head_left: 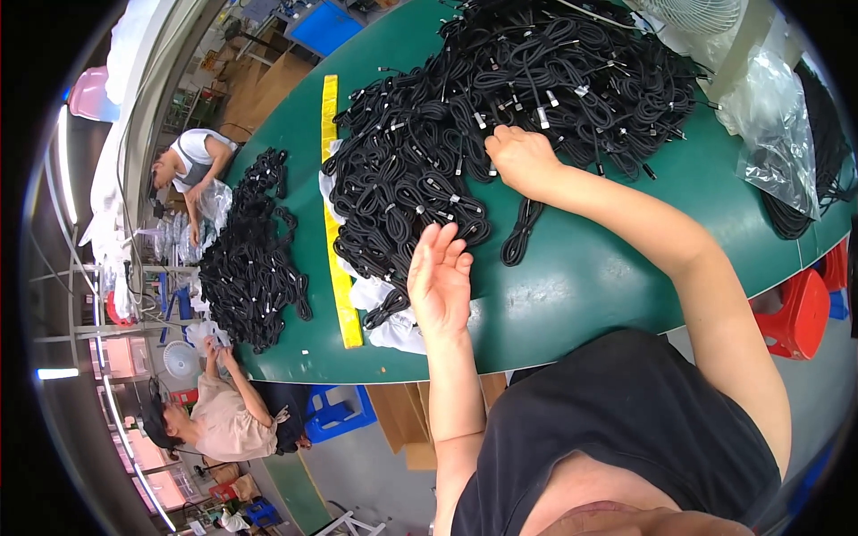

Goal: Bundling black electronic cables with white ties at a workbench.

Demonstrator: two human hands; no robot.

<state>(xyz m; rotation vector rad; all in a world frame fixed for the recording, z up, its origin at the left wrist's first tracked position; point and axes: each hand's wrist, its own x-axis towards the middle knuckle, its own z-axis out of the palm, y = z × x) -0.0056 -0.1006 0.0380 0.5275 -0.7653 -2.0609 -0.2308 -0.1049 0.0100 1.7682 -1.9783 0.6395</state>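
Note:
A big heap of coiled black cables (500, 98) covers the middle of the green table (581, 268). My right hand (520, 159) rests on the near edge of that heap, fingers curled down among the coils; whether it grips one is hidden. A single coiled cable (520, 234) lies on the bare green just below it. My left hand (440, 279) is raised with its palm and fingers spread, holding nothing, over the heap's near left edge. White plastic bags (393, 329) poke out from under the cables there.
A yellow tape strip (334, 223) runs along the table. Left of it lies a second cable heap (252, 259), with two other people working at it. Clear plastic bags (774, 125) and more cables sit at the right. A red stool (801, 313) stands beside the table.

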